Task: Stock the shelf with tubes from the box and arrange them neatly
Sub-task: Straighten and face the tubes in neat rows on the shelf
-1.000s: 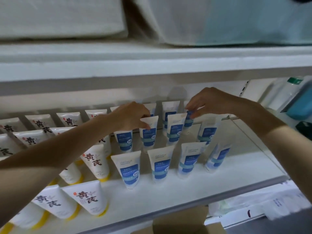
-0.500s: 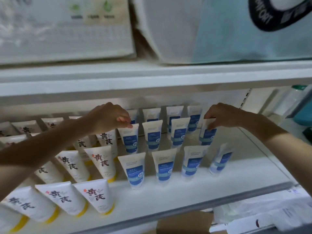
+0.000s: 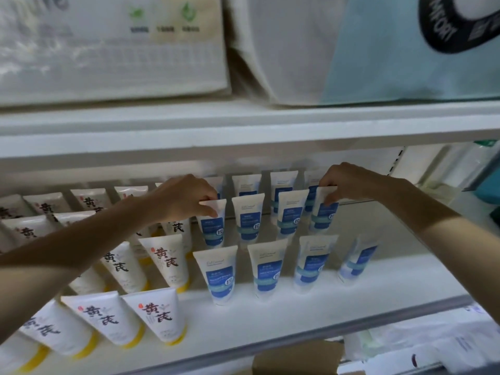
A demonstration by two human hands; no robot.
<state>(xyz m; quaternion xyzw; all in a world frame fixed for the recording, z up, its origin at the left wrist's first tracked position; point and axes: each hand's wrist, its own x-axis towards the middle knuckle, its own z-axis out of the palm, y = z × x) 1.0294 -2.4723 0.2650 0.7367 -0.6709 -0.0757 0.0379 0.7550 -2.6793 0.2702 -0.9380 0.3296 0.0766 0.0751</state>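
White tubes with blue labels stand in three rows on the white shelf (image 3: 311, 315), caps down. My left hand (image 3: 186, 197) pinches the top seam of the leftmost blue tube in the middle row (image 3: 213, 228). My right hand (image 3: 343, 182) pinches the top of the rightmost blue tube in that row (image 3: 323, 215). Two more blue tubes (image 3: 247, 220) stand between them. The front row of blue tubes (image 3: 219, 274) stands untouched. White tubes with black characters and yellow caps (image 3: 154, 315) fill the shelf's left side.
An upper shelf board (image 3: 243, 128) hangs close above my hands, carrying a clear plastic pack (image 3: 108, 55) and a light blue bag (image 3: 405, 55). A brown cardboard box (image 3: 295, 358) edge shows below the shelf's front lip. White packets lie at the lower right.
Both hands came forward from the back row to the middle row. The right hand shifted right onto the end tube, the left hand onto the left end tube. The camera tilted up.
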